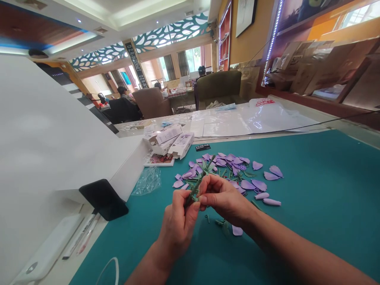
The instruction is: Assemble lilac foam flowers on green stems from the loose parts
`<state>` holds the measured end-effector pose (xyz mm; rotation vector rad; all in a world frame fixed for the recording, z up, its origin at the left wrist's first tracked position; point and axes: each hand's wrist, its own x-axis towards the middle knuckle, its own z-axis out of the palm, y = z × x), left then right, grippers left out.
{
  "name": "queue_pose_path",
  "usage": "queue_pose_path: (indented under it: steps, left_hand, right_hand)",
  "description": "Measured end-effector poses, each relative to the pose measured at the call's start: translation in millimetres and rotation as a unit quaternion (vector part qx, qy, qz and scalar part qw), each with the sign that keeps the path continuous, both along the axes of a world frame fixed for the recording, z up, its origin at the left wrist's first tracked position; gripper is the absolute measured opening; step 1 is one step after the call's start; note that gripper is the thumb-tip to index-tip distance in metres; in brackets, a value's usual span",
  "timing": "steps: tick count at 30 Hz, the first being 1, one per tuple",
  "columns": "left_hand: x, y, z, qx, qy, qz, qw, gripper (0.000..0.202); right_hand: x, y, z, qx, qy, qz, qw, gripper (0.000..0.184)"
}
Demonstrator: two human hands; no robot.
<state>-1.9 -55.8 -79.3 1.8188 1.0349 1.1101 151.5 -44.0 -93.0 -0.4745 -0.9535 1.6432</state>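
My left hand is closed around the lower end of a thin green plastic stem that slants up and to the right. My right hand pinches the same stem just above the left one, fingers pressed together. Beyond both hands, several purple plastic petals and small green pieces lie scattered on the teal mat. One purple petal lies below my right wrist.
Small white cartons and a printed card sit at the mat's far left corner, with a clear plastic bag beside them. A large white box and a black stand are at left. Clear sheets cover the counter behind.
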Motion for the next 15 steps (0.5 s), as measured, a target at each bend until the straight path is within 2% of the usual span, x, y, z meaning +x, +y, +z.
queue_pose_path:
  steps: [5,10,15]
  left_hand:
    - [-1.9,0.7,-0.1,-0.011,0.007,-0.015,1.000,0.014]
    - [-5.7,3.9,-7.1,0.005,0.041,-0.022,0.999,0.022]
    - [-6.0,4.2,-7.9,0.035,0.044,-0.033,0.998,0.016]
  right_hand:
    - [-1.0,0.9,-1.8,0.010,0.009,0.004,1.000,0.025]
    - [-3.1,-0.7,-1.1,0.018,0.004,-0.019,1.000,0.025]
    - [-4.5,-0.7,-3.3,0.027,-0.004,-0.038,0.999,0.023]
